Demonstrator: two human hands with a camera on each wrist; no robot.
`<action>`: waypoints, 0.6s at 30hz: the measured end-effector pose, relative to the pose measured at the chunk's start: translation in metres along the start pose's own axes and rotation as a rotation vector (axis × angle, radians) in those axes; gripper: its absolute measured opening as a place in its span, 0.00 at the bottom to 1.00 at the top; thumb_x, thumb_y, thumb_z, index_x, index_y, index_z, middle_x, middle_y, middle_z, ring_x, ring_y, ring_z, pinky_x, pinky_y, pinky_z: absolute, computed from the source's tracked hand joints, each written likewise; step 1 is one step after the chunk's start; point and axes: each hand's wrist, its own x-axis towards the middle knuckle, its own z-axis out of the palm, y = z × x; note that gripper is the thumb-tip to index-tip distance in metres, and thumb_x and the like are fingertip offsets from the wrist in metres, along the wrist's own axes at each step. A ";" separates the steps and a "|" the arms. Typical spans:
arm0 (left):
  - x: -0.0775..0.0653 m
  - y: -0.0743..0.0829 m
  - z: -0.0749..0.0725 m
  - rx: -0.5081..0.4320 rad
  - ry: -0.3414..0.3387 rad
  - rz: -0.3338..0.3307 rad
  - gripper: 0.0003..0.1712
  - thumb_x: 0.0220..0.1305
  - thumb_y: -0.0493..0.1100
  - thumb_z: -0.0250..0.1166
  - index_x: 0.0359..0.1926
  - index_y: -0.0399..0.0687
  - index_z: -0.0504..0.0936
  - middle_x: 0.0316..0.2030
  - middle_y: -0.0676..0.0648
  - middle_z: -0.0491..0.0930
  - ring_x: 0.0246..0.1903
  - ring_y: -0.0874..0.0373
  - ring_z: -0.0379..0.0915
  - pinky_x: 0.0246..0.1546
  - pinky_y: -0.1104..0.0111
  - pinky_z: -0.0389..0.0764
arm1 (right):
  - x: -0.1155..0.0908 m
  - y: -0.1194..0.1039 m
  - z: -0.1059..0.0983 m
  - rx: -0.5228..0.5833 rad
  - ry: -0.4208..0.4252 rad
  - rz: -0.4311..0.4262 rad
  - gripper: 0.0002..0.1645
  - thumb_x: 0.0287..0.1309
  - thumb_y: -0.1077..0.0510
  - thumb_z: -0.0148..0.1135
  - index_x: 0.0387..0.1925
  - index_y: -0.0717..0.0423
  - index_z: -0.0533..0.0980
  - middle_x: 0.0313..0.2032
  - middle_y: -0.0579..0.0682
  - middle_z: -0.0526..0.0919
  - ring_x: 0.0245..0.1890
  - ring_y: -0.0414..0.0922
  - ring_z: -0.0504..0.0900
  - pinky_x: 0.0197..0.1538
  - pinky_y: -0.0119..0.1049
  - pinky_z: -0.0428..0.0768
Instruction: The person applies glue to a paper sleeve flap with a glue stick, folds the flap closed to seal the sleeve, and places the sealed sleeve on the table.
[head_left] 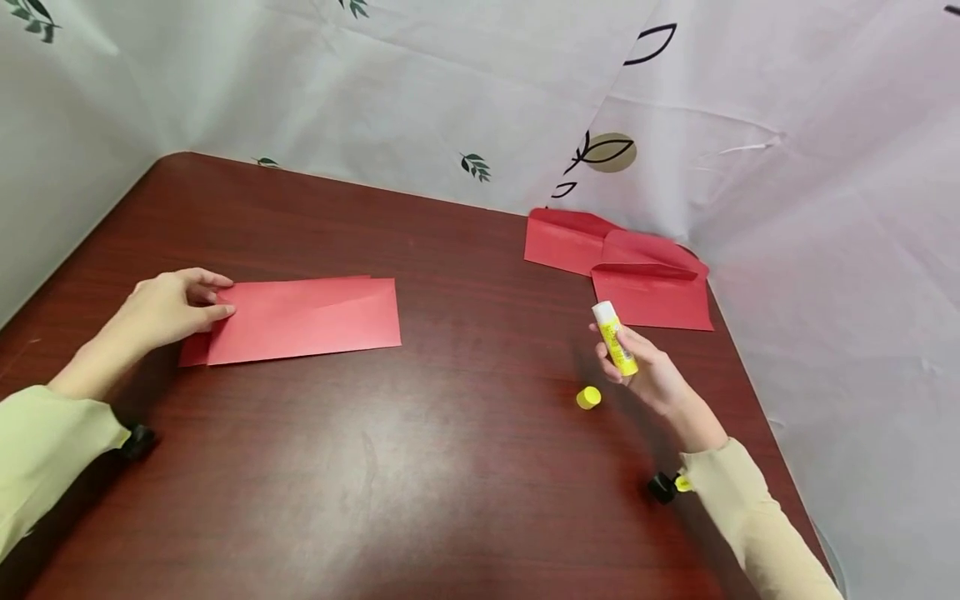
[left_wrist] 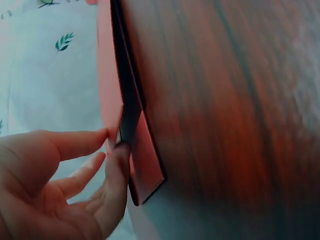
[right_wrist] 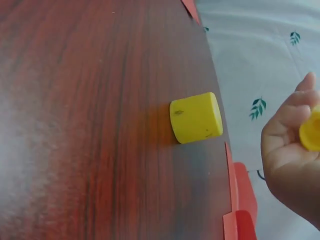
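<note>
Between thumb and fingertips, my left hand (head_left: 168,310) pinches the left end of a red envelope (head_left: 307,321) on the left of the table. A second red envelope (head_left: 197,350) lies beneath it, mostly hidden, and the left wrist view shows a gap between the two at that end. My right hand (head_left: 651,367) holds a yellow glue stick (head_left: 617,346) with its white end up, raised on the right side. Below and left of that hand, the yellow cap (head_left: 588,397) sits on the table; it appears large in the right wrist view (right_wrist: 196,118).
Two red envelopes with raised flaps, one farther back (head_left: 562,242) and one nearer (head_left: 652,296), overlap at the back right of the brown table (head_left: 390,467). A white patterned curtain (head_left: 420,92) hangs behind the table and along its sides.
</note>
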 end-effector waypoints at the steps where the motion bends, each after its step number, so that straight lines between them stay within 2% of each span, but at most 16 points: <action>1: -0.001 0.001 -0.001 0.030 0.018 -0.002 0.26 0.60 0.45 0.66 0.56 0.37 0.74 0.41 0.30 0.81 0.27 0.53 0.81 0.35 0.56 0.72 | 0.000 0.000 0.002 -0.030 0.021 0.000 0.22 0.75 0.55 0.29 0.60 0.51 0.66 0.36 0.45 0.78 0.25 0.37 0.75 0.32 0.26 0.73; 3: -0.002 0.003 -0.002 0.068 0.048 -0.003 0.25 0.59 0.44 0.65 0.55 0.38 0.75 0.43 0.29 0.80 0.34 0.43 0.79 0.33 0.49 0.69 | -0.002 0.001 0.006 -0.085 0.060 0.000 0.20 0.75 0.55 0.31 0.59 0.48 0.66 0.35 0.44 0.77 0.24 0.36 0.73 0.29 0.26 0.70; 5: -0.004 0.008 -0.002 0.084 0.067 -0.013 0.24 0.60 0.44 0.64 0.55 0.39 0.75 0.45 0.29 0.79 0.40 0.36 0.75 0.31 0.47 0.69 | -0.003 0.002 0.011 -0.127 0.102 -0.001 0.16 0.75 0.55 0.35 0.56 0.46 0.67 0.34 0.44 0.76 0.23 0.36 0.71 0.27 0.26 0.65; 9: -0.004 0.027 0.000 0.082 0.117 -0.006 0.21 0.61 0.45 0.63 0.54 0.43 0.77 0.46 0.30 0.79 0.43 0.34 0.73 0.30 0.46 0.70 | -0.006 0.003 0.021 -0.234 0.170 -0.013 0.09 0.74 0.56 0.41 0.49 0.46 0.68 0.32 0.43 0.73 0.22 0.35 0.68 0.24 0.31 0.56; 13: -0.003 0.063 0.010 0.068 0.173 0.082 0.18 0.60 0.42 0.63 0.53 0.47 0.79 0.43 0.34 0.82 0.40 0.40 0.77 0.27 0.49 0.72 | -0.006 0.003 0.030 -0.340 0.186 -0.045 0.07 0.73 0.57 0.42 0.48 0.48 0.66 0.32 0.45 0.71 0.22 0.35 0.67 0.24 0.40 0.51; 16: 0.000 0.095 0.020 0.062 0.180 0.164 0.17 0.60 0.41 0.63 0.52 0.49 0.80 0.40 0.38 0.84 0.37 0.45 0.79 0.21 0.55 0.72 | -0.006 0.004 0.036 -0.364 0.217 -0.070 0.07 0.72 0.58 0.44 0.48 0.49 0.64 0.33 0.44 0.72 0.22 0.36 0.66 0.23 0.39 0.51; 18: 0.005 0.117 0.028 0.053 0.169 0.210 0.17 0.60 0.41 0.63 0.52 0.51 0.80 0.41 0.41 0.85 0.39 0.47 0.80 0.23 0.57 0.73 | -0.007 0.005 0.039 -0.368 0.261 -0.091 0.07 0.71 0.59 0.46 0.48 0.49 0.63 0.32 0.43 0.74 0.22 0.36 0.66 0.22 0.36 0.52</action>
